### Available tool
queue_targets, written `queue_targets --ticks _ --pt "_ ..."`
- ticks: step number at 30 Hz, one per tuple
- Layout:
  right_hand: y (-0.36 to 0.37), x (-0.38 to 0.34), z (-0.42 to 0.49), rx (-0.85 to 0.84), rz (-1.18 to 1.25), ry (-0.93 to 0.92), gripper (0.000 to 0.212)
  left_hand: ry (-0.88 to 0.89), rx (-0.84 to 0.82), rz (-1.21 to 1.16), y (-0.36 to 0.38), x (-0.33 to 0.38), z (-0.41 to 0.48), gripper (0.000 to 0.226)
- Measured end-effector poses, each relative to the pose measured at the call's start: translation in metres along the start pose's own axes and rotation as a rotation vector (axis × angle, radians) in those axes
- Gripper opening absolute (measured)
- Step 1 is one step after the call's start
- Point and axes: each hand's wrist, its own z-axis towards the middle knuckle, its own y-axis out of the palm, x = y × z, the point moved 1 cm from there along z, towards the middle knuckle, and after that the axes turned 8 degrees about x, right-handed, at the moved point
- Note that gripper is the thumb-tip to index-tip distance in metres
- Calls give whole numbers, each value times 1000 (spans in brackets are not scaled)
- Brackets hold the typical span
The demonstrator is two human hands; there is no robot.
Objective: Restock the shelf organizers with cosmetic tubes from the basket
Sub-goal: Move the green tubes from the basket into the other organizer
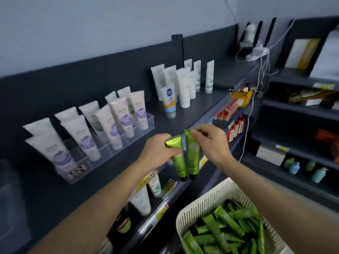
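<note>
On the left, a clear organizer (95,164) sat on the dark shelf (198,105). Its slots held white-and-purple tubes (86,140) that stood cap down and leaned back toward the wall. Further along the same shelf a cluster of white tubes (183,88) stood upright on their caps, with a blue-and-white tube (169,101) in front of them.

Out in front of the shelf's edge we held two tubes in the air, side by side and close to touching. Our left hand (157,153) had its fingers curled round the upper part of the first green tube (178,160). That tube's long axis ran near vertical, with the flat crimped end up and tipped a little to the left and the dark cap pointing down. Our right hand (211,143) pinched the crimped top of the second green tube (192,154) between thumb and fingertips. This one hung almost straight, cap down, its cap about level with the cap of the other.

Below our hands, a lower shelf carried more pale tubes (143,198), blurred.

At the lower right stood the white basket (201,200) with its slotted wall. In it a heap of loose green tubes (225,230) lay flat, pointing in mixed directions. On the far right, dark shelving held a few small bottles (319,174), too blurred to tell apart.
</note>
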Motion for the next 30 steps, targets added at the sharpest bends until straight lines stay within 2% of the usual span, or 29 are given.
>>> queue_targets --ticks 5,14,20,23,30 --pt "47 -70 12 -80 157 -98 18 35 84 41 -93 9 -12 18" --pt "144 -173 -7 -271 399 -169 22 72 309 287 -227 -20 -54 17" --pt "194 -227 -32 -361 429 -281 19 41 429 335 -301 -38 -86 18" --pt "214 -250 -41 -380 406 -346 15 47 506 459 -333 -46 -97 16" --pt "253 -285 -47 -402 417 -348 13 -17 609 647 -389 -87 -87 10"
